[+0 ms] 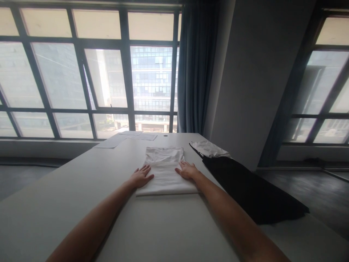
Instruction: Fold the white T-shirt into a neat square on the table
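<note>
A white folded garment (166,182) lies flat on the white table (81,189) in front of me, forming a rough rectangle with wrinkles toward its far end. My left hand (140,176) rests palm down on its left edge, fingers spread. On the opposite edge, my right hand (187,170) lies flat with its fingers apart. Neither hand grips the cloth. The garment's exact kind cannot be made out in its folded form.
To the right, a black cloth (251,189) lies along the table's edge, with a crumpled white cloth (209,149) at its far end. Sheets of paper (110,142) lie at the far left. Beyond the table are windows, a blue-grey curtain (192,72) and a pillar (240,80).
</note>
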`<act>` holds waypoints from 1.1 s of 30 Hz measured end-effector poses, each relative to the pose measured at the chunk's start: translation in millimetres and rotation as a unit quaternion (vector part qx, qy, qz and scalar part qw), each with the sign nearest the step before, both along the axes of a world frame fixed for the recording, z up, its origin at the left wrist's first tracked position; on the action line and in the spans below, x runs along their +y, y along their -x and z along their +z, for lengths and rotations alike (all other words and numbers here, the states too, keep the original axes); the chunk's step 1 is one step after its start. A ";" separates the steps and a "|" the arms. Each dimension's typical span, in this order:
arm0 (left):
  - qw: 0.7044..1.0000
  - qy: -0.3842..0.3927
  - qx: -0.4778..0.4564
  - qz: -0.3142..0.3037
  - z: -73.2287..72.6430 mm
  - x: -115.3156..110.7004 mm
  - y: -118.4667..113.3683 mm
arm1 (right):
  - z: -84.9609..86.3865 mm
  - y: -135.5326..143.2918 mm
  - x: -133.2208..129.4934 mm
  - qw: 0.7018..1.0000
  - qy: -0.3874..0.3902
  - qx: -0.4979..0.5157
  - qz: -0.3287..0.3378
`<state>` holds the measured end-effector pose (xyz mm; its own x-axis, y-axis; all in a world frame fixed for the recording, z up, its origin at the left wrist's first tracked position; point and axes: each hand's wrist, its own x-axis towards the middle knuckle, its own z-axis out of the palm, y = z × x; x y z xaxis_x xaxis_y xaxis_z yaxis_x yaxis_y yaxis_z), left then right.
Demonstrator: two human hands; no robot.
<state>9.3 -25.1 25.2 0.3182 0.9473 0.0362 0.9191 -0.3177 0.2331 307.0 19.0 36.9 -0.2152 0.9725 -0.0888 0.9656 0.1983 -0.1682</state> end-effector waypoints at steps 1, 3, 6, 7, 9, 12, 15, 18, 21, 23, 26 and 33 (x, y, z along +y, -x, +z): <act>1.000 -0.002 0.001 0.002 0.4 -1.1 -0.2 | -1.3 0.6 1.4 1.000 -0.008 0.001 0.001; 1.000 -0.004 0.003 0.007 0.5 -3.4 -0.5 | -4.5 1.3 1.0 1.000 -0.014 0.015 0.008; 1.000 -0.002 0.011 0.013 -0.4 -8.1 1.0 | -8.1 -1.4 -6.5 0.999 -0.008 0.031 0.014; 1.000 0.001 0.014 0.012 -0.6 -10.2 2.5 | -8.6 -3.6 -10.2 0.999 -0.010 0.034 0.014; 1.000 0.008 0.015 0.001 0.4 -15.9 7.1 | -8.9 -9.8 -18.3 0.999 -0.021 0.040 0.014; 0.999 0.028 0.010 -0.037 6.9 -29.0 15.0 | -8.6 -20.7 -31.4 0.998 -0.046 0.041 0.008; 0.992 0.070 0.023 -0.101 15.7 -47.3 18.0 | -6.4 -26.9 -47.6 0.996 -0.090 0.017 0.013; 0.984 0.083 0.015 -0.154 18.2 -66.3 15.6 | -0.7 -26.1 -67.9 0.990 -0.130 0.008 0.049; 0.985 0.047 -0.044 -0.157 14.4 -79.4 14.3 | 7.9 -23.7 -88.3 0.982 -0.106 0.055 0.147; 0.983 0.013 -0.088 -0.158 13.2 -82.9 16.2 | 14.2 -23.8 -98.7 0.971 -0.048 0.084 0.217; 0.983 -0.016 -0.126 -0.136 17.7 -82.6 21.7 | 23.0 -26.3 -107.5 0.969 -0.018 0.093 0.229; 0.970 0.002 -0.209 -0.125 24.9 -78.1 29.7 | 31.3 -41.3 -104.5 0.986 -0.111 -0.008 0.121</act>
<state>-20.4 -103.2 50.1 0.4968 0.8427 0.2076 0.6379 -0.5167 0.5710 348.3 -85.5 68.3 -0.4430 0.8892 0.1144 0.8880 0.4528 -0.0799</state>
